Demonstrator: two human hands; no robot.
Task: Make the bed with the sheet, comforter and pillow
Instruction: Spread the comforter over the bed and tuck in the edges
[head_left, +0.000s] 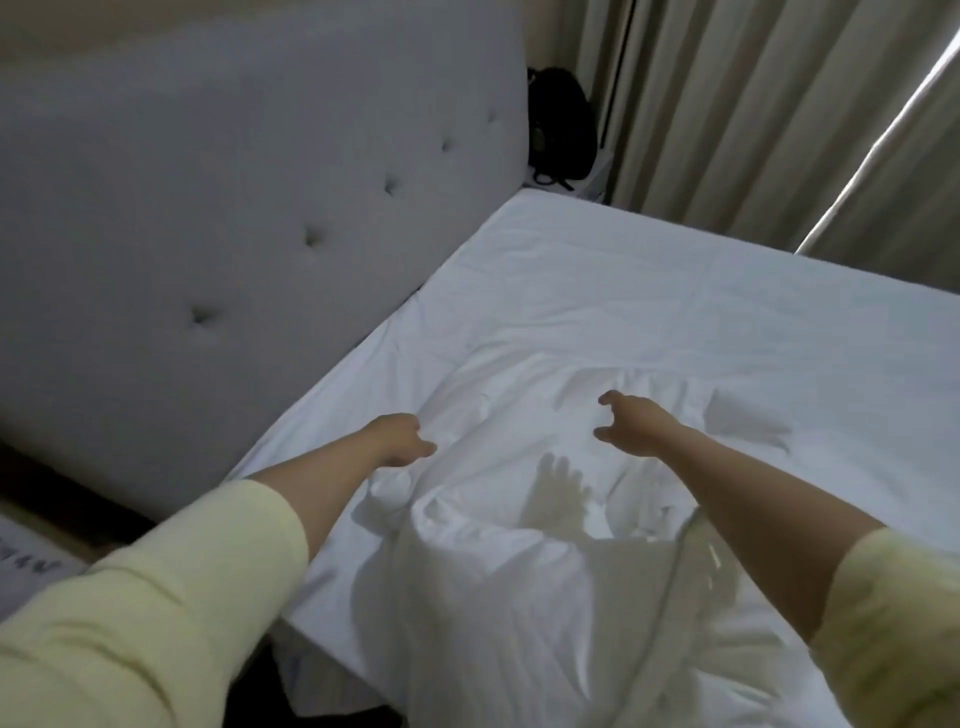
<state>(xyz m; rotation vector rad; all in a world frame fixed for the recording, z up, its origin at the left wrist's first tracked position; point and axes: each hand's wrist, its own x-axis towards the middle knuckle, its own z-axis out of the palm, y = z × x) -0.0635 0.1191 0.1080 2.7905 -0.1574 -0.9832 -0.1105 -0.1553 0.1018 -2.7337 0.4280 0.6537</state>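
bed (675, 291): white sheet (597, 312) spread flat, rumpled comforter (493, 571) bunched at near edge | my left hand (400, 436): over comforter, fingers loosely curled, nothing in its grip | my right hand (631, 418): spread above comforter | headboard (234, 208) left, curtains (753, 104) behind

Single head-worn view, wide-angle, looking forward and steeply down from a standing position at the near side edge of the bed (649, 291). The optical axis points across the mattress toward its far corner, with the headboard (234, 208) running along the left and the curtains (753, 104) closing the far side. Both forearms enter from the bottom corners, close to the lens; the frame is tilted.
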